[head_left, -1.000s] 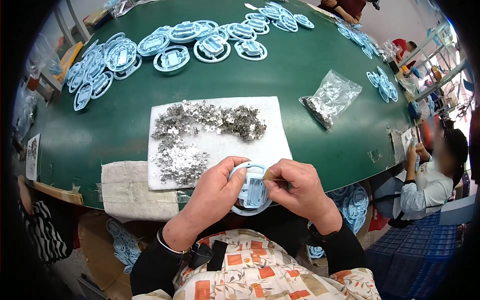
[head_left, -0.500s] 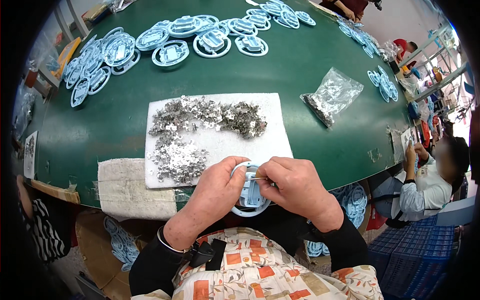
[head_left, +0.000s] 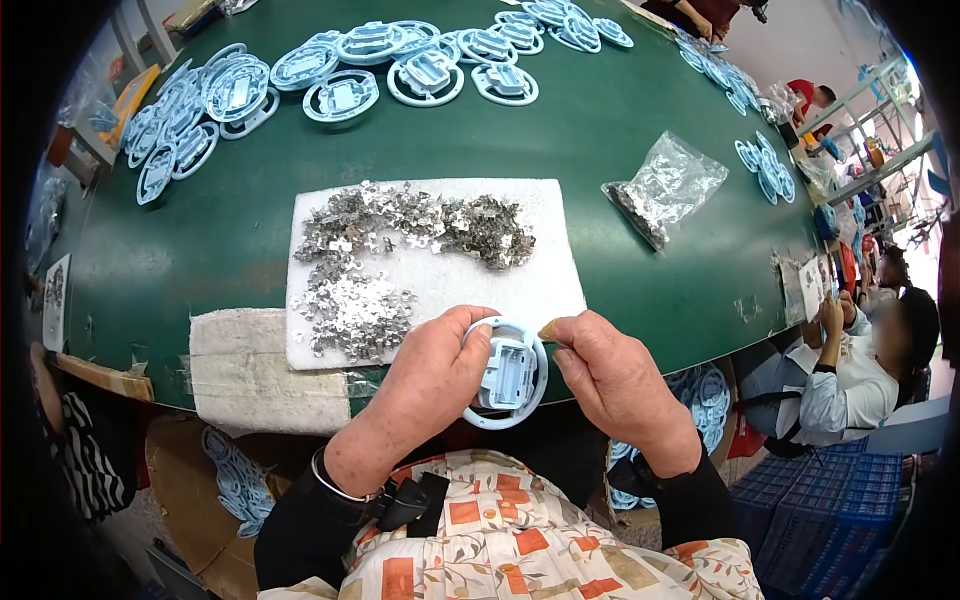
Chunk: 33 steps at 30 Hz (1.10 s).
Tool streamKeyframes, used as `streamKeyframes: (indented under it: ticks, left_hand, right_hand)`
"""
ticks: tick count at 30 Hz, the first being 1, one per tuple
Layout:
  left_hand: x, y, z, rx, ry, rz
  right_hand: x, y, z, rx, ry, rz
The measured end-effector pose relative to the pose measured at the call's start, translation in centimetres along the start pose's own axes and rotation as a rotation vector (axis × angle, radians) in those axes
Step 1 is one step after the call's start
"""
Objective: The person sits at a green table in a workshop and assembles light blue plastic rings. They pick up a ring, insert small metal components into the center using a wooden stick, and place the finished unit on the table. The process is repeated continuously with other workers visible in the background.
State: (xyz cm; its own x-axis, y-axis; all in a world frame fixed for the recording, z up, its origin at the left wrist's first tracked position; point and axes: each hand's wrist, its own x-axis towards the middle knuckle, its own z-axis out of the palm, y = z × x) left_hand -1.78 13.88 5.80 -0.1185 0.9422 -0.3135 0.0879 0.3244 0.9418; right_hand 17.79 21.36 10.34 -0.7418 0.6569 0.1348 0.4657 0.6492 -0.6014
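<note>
My left hand grips a light-blue oval plastic part by its left side. The part is a ring with a box-shaped housing in its middle, held tilted over the table's near edge. Just right of the ring is my right hand, thumb and forefinger pinched together; whatever lies between them is too small to make out. Beyond my hands, small bent metal clips lie heaped on a white foam board.
More light-blue parts lie along the far side of the green table. A clear plastic bag of metal pieces rests at right. A worn pale pad adjoins the board. Another person works at the right edge.
My right hand has drawn back to the right, off the part's middle. The thin metal piece at its fingertips no longer shows. My left hand keeps its hold.
</note>
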Motion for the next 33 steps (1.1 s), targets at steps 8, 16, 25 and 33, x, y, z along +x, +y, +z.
streamKeyframes:
  ticks: [8, 16, 25, 33]
  left_hand:
    - [-0.2, 0.6, -0.1, -0.007, 0.001, -0.033]
    - [-0.3, 0.8, -0.1, -0.028, 0.005, -0.043]
    - [-0.4, 1.0, -0.1, -0.033, 0.007, -0.047]
    - [-0.3, 0.7, 0.1, 0.013, 0.023, -0.024]
  right_hand:
    - [-0.7, -0.6, 0.4, -0.309, -0.084, -0.046]
    - [-0.6, -0.8, -0.1, -0.472, -0.052, -0.176]
    - [0.0, -1.1, -0.6, -0.466, -0.119, -0.158]
    - [0.4, -1.5, -0.8, -0.407, -0.184, -0.1]
